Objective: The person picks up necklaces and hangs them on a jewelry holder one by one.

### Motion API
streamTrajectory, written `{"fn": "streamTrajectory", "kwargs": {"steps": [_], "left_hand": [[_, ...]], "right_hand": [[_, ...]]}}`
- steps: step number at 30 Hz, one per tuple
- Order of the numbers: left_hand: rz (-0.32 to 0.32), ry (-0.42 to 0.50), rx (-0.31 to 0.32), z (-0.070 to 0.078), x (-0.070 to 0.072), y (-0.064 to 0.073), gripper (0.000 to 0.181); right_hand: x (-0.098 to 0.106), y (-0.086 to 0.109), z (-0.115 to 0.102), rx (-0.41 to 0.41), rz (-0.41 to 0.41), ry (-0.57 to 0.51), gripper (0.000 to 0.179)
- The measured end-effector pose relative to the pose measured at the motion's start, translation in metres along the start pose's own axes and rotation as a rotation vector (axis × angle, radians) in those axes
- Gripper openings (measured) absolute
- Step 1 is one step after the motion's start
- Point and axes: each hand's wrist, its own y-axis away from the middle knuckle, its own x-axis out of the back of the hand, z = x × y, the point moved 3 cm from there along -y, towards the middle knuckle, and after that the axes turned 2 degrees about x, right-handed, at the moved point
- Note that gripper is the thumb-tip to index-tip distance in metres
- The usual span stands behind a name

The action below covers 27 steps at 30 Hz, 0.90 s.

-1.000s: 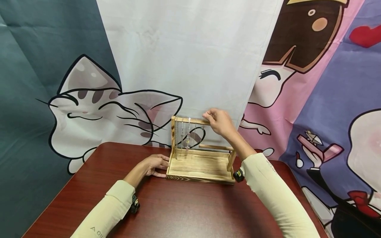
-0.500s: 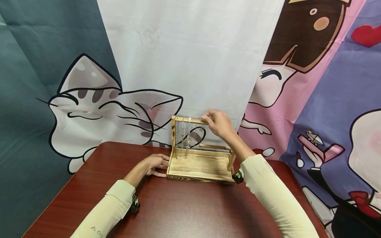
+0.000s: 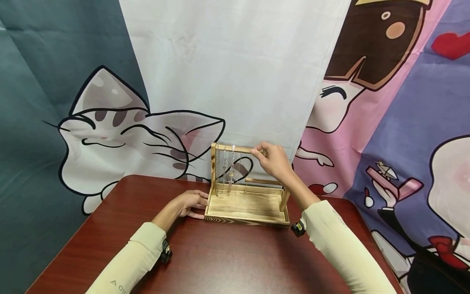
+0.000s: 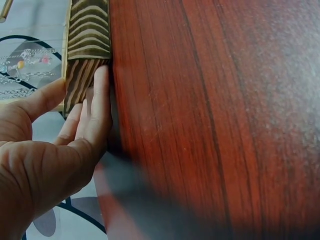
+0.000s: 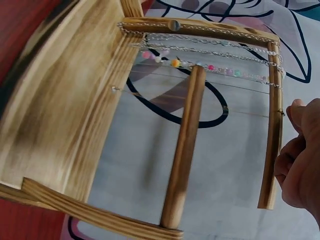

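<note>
A wooden jewelry stand (image 3: pixel 249 204) stands on the table, its low tray joined to an upright frame. Silver chains and a pastel beaded necklace (image 5: pixel 225 71) hang from the top bar (image 5: pixel 275 130). Beside them a thin necklace (image 5: pixel 170 96) drops to the tray. My left hand (image 4: pixel 75 135) grips the tray's left end, thumb at the inner edge and fingers along the outer side. At the top bar is my right hand (image 3: pixel 273 160), fingers bent, thumb tip close to the thin necklace's upper end. I cannot tell whether the fingers pinch it.
A second, lower wooden rod (image 5: pixel 185 150) juts from the right post behind the tray. The dark red table (image 3: pixel 227 253) extends in front of the stand. Right behind it hangs a printed cloth (image 3: pixel 235 81) with cartoon figures.
My right hand has come down a little at the top bar. The thin necklace's lower end, earlier held up near the bar, now hangs down at the tray. My left hand stays put.
</note>
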Motion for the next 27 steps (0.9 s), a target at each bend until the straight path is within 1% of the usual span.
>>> {"fn": "streamTrajectory", "kwargs": {"steps": [3,9,13,16,20,24,27], "left_hand": [[-0.004,-0.003,-0.001,0.001,-0.001,0.000,0.051],[-0.021,-0.009,-0.006,0.002,-0.002,0.000,0.051],[-0.025,-0.009,-0.005,0.003,-0.002,0.001,0.052],[-0.027,-0.007,0.000,0.004,-0.002,0.002,0.052],[-0.033,-0.007,0.000,0.005,-0.001,0.003,0.052],[-0.040,-0.006,-0.001,0.007,0.000,0.004,0.050],[-0.038,-0.013,0.002,0.010,0.001,0.005,0.048]], "right_hand": [[0.001,0.009,0.004,-0.001,0.011,-0.024,0.026],[0.003,0.029,0.014,-0.030,0.031,-0.068,0.026],[0.001,0.043,0.023,-0.049,0.019,-0.085,0.025],[0.000,0.053,0.027,-0.055,0.025,-0.093,0.023],[-0.001,0.064,0.032,-0.062,0.047,-0.103,0.023],[0.000,0.074,0.034,-0.079,0.046,-0.114,0.024],[0.002,0.083,0.036,-0.086,0.050,-0.123,0.021]]}}
